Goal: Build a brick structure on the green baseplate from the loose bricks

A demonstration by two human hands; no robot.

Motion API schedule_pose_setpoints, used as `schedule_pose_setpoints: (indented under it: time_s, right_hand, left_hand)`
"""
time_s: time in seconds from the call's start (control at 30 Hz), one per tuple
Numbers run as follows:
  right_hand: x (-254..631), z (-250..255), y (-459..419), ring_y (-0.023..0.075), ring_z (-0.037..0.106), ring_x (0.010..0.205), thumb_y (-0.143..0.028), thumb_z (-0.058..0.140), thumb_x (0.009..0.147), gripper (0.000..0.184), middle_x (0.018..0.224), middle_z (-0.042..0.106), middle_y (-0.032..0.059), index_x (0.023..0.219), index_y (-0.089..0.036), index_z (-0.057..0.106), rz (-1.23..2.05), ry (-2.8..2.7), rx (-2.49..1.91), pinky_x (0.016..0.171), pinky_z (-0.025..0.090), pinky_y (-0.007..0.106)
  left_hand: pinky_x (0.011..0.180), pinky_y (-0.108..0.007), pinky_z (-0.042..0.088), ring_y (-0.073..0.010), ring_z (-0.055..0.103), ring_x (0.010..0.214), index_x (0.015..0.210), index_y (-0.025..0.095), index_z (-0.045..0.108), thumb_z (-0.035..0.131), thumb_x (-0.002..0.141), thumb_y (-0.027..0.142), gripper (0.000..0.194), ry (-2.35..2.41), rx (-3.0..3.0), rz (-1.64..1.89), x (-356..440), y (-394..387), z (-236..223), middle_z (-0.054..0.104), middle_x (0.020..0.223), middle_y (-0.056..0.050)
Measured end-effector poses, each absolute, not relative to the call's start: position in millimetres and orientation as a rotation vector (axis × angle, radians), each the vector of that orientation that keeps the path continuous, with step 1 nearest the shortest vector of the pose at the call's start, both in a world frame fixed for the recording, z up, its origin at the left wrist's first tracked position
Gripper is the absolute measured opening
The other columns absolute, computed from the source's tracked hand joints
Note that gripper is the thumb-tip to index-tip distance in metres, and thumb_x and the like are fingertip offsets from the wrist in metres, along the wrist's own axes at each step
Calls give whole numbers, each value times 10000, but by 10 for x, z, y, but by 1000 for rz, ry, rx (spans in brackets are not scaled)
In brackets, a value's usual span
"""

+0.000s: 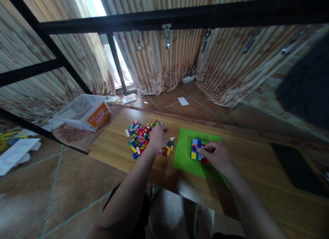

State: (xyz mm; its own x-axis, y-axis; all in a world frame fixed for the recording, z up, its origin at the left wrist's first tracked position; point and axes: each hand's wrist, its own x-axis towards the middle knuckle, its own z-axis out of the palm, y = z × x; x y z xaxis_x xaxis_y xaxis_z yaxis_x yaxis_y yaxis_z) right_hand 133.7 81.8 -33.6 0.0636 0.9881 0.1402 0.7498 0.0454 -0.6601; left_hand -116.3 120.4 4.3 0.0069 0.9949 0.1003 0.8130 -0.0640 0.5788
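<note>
Over the right part of a pile of many-coloured toy bricks hovers my left hand, its fingers curled in; anything between them is hidden. To the right of the pile, a green studded baseplate lies on the table. On it sits a flat block of joined bricks in blue, yellow, purple and red. My right hand reaches over this block from the right and covers part of it. Its thumb and fingers pinch at a small purple brick on top of the block.
A clear plastic box with an orange label stands beyond the wooden table's left end. A dark flat panel lies at the right. A black metal bar crosses in front of the curtains. Papers lie on the tiled floor.
</note>
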Motion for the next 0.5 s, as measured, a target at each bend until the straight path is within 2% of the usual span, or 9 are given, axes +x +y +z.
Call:
schedule_pose_setpoints:
  time_s: [0.23,0.4,0.5]
  right_hand:
    - [1353,-332,832,245,617,770,-576,590,785,378,780,648,64,651,-230,661,559,-1737,-1752,725,463,380]
    - [1323,-304,820,244,613,787,-528,574,799,338,792,643,67,653,-232,652,528,-1732,-1733,753,462,382]
    - [1319,-294,803,241,617,804,-509,561,801,323,838,649,76,676,-227,658,538,-1719,-1732,763,463,379]
  left_hand:
    - [752,-313,473,-240,673,821,801,193,741,479,812,72,288,2068,1962,608,-1381,1227,85,719,802,-97]
    - [999,-358,410,-248,621,1059,1056,175,721,506,863,142,291,2073,2110,589,-1360,1361,-4,709,1103,-121]
    - [1043,-376,374,-257,558,1159,1190,176,671,503,900,198,336,2055,2151,596,-1324,1452,-96,672,1227,-109]
